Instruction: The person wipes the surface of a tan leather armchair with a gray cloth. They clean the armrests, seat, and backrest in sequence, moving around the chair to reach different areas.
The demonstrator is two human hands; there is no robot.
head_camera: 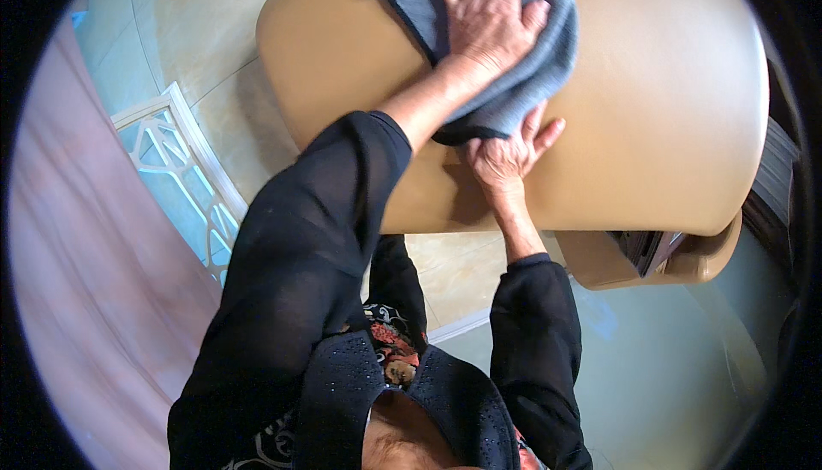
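Note:
A grey cloth (546,52) with black edging and a small black hanging loop lies on a tan, leather-like padded surface (648,104). My left hand (493,20) rests palm down on the cloth, its fingers spread. Nearer to me, my right hand (510,155) is at the cloth's lower edge. Some of its fingers are hidden by the cloth, while its outer fingers lie apart beside it; whether it grips the fabric cannot be told. Black sleeves cover both arms up to the wrists or forearms.
A pink curtain (96,245) hangs at the left, beside a white openwork panel (186,168). Beneath the padded surface's near right corner is a tan padded part (591,264) with dark objects (645,252) at it. Beige floor tiles (225,104) show at the left.

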